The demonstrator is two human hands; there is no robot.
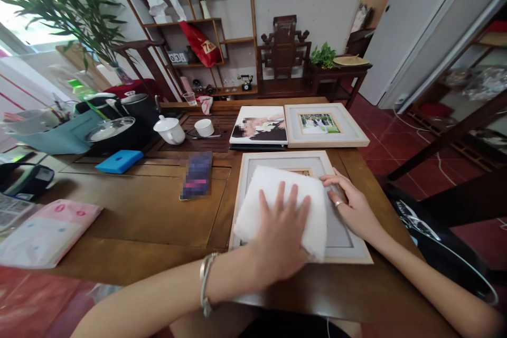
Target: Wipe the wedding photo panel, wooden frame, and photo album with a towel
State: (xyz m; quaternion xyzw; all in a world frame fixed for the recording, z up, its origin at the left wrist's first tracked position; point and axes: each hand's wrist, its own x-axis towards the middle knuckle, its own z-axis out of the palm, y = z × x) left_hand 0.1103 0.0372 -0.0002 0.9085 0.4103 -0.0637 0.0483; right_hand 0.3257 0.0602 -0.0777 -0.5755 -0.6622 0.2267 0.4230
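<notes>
A light wood picture frame (277,154) lies flat near the table's right front edge, with a grey mat inside. On its glass rests a folded white cloth (253,211), covering most of the picture. My left hand (283,237) is spread flat on this cloth, fingers apart and slightly blurred. At the frame's right side, my right hand (352,206) has its bent fingers and thumb on the edge, holding it. A ring is on that hand. Only a small strip of the framed picture shows above the cloth.
Behind lie a second framed photo (348,121) and a white-edged photo panel (257,125). Leftward are a blurred-out phone-like object (197,174), a blue block (119,161), a white lidded cup (169,129), a white bowl (204,127) and a pink-and-white packet (47,232).
</notes>
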